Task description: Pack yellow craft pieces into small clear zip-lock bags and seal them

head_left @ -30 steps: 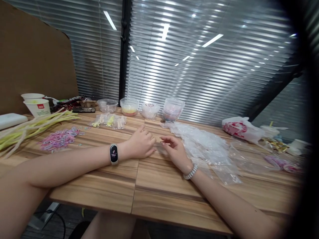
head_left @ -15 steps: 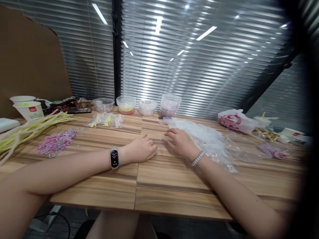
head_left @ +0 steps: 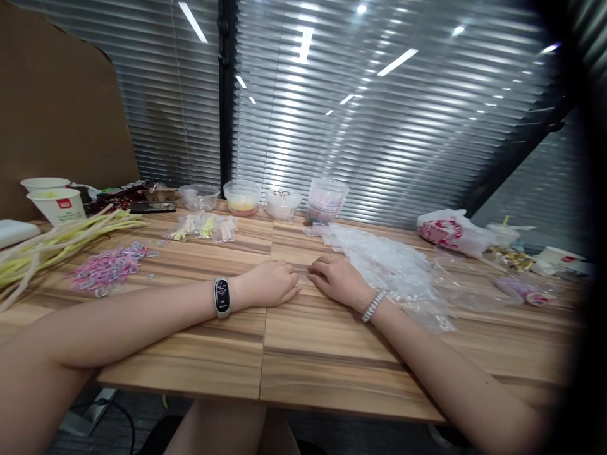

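Observation:
My left hand (head_left: pixel 271 283) rests palm down near the middle of the wooden table (head_left: pixel 332 373), fingers loosely bent and not gripping anything visible. A smart band (head_left: pixel 221 297) is on that wrist. Facing it across a small gap, my right hand (head_left: pixel 340 279) lies on the wood with fingers slightly curved and nothing seen in them; its palm side is hidden. A beaded bracelet (head_left: pixel 374 306) circles the right wrist. Just beyond and right of this hand spread flat clear plastic bags (head_left: pixel 393 259). Left of my left hand lies a pile of pink and purple small rings (head_left: pixel 110 268).
Small filled bags (head_left: pixel 207 227) lie behind my left hand. Clear tubs, including one with yellow contents (head_left: pixel 243 198), line the back by the blinds (head_left: pixel 294 114). Yellow strands (head_left: pixel 71 243) and paper cups (head_left: pixel 57 205) stand left; a red-and-white plastic bag (head_left: pixel 453 232) sits right.
My right hand has settled lower onto the table, its fingers drawn closer together. My left hand stays almost in place; the view has shifted slightly.

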